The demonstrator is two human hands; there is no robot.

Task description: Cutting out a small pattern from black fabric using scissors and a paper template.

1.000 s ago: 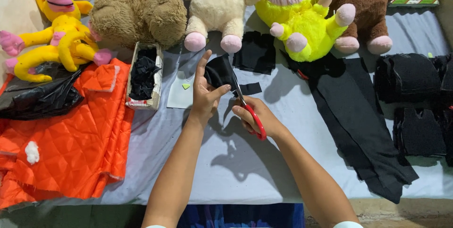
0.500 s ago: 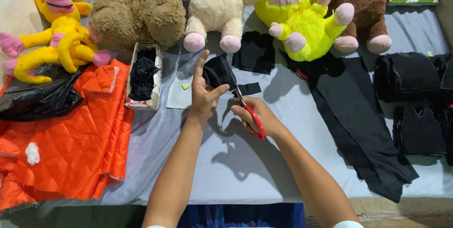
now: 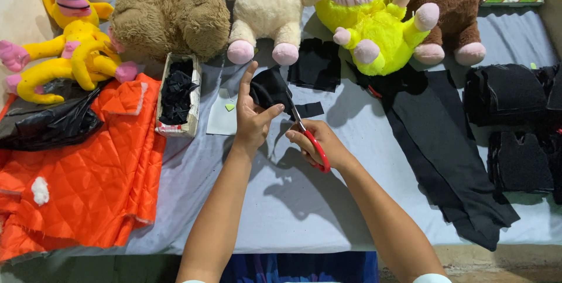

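Currently left hand pinches black fabric piece thumb-to-fingers, index finger extended, above grey tabletop's far-centre. Right hand curled through red-handled scissors; blades run up-left into fabric's right edge. Fabric just beyond both hands, left nearer.

I see bare grey sheet on the worktop below my hands, open for passing. Ahead, a row of plush toys blocks the far edge; the orange quilted fabric fills the left, long black cloth strip and stacked black fabric pieces crowd the right.
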